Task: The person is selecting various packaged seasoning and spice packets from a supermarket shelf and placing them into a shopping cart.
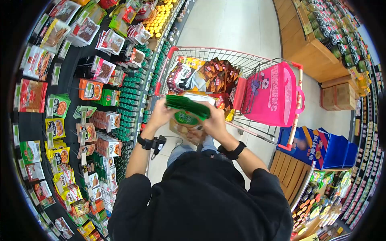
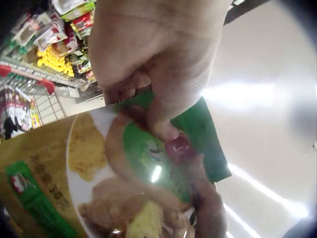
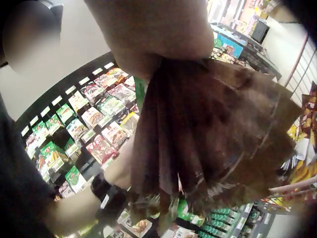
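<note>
A thick stack of green-topped food packets (image 1: 187,107) is gripped between both hands in front of the body. At its left end my left hand (image 1: 160,114) holds it; in the left wrist view, the thumb of the left hand (image 2: 153,54) lies over the green front with its oval logo. My right hand (image 1: 215,122) grips the other end. From the right wrist view, the right hand (image 3: 153,34) is at the top of the stack, whose dark brown packets (image 3: 213,129) fan out below. Part of each hand's fingers is hidden by the packets.
A shopping cart (image 1: 213,49) stands just ahead, with brown and yellow packets (image 1: 219,76) inside and a pink panel (image 1: 277,94) by its handle. Shelves of hanging packets (image 1: 96,70) line the left. To the right are a blue bin (image 1: 335,150) and a cardboard box (image 1: 337,97).
</note>
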`<state>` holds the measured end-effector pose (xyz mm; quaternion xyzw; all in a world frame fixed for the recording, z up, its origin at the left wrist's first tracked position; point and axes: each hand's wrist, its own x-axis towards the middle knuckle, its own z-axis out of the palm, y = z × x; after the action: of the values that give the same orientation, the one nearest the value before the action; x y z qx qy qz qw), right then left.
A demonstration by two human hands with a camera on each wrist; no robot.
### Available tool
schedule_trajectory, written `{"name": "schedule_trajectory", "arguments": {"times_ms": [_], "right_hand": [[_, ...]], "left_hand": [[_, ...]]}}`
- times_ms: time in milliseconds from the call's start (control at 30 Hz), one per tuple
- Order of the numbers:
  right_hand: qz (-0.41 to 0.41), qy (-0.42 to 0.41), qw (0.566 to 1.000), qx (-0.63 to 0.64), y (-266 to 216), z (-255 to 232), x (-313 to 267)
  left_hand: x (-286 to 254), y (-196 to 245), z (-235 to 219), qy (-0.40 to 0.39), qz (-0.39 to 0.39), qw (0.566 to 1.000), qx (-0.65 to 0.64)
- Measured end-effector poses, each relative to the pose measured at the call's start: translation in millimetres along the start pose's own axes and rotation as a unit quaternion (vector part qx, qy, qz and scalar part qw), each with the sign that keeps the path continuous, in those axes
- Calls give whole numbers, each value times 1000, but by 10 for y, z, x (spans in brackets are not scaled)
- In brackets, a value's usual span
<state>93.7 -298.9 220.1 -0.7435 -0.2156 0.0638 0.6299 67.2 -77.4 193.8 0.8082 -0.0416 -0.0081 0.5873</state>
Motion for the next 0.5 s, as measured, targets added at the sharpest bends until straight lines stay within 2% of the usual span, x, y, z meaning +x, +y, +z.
{"name": "schedule_trajectory", "arguments": {"times_ms": [33, 67, 167, 200, 233, 300, 433, 467, 500], "right_hand": [[-38, -3, 999, 7, 88, -3, 21], [-73, -4, 997, 12, 166, -19, 25], [-24, -30, 999, -4, 231, -60, 55], [-1, -42, 999, -21, 270, -70, 71], [-23, -30, 999, -10, 327, -74, 111], [-8, -39, 996, -82, 395, -110, 176], [37, -68, 976, -202, 517, -116, 348], [52, -81, 967, -235, 566, -128, 400], [30, -43, 969, -243, 695, -135, 428]], "left_hand": [[77, 61, -47, -6, 6, 1000, 18], [133, -59, -97, -8, 31, 998, 62], [407, 340, -172, -84, 80, 982, 148], [464, 350, -188, -94, 67, 979, 167], [527, 348, -209, -103, 54, 975, 187], [676, 312, -223, -135, 36, 965, 223], [1003, 245, -10, -221, 64, 947, 226], [1096, 113, 36, -219, 91, 943, 233], [1222, -95, 67, -234, 95, 947, 200]]}}
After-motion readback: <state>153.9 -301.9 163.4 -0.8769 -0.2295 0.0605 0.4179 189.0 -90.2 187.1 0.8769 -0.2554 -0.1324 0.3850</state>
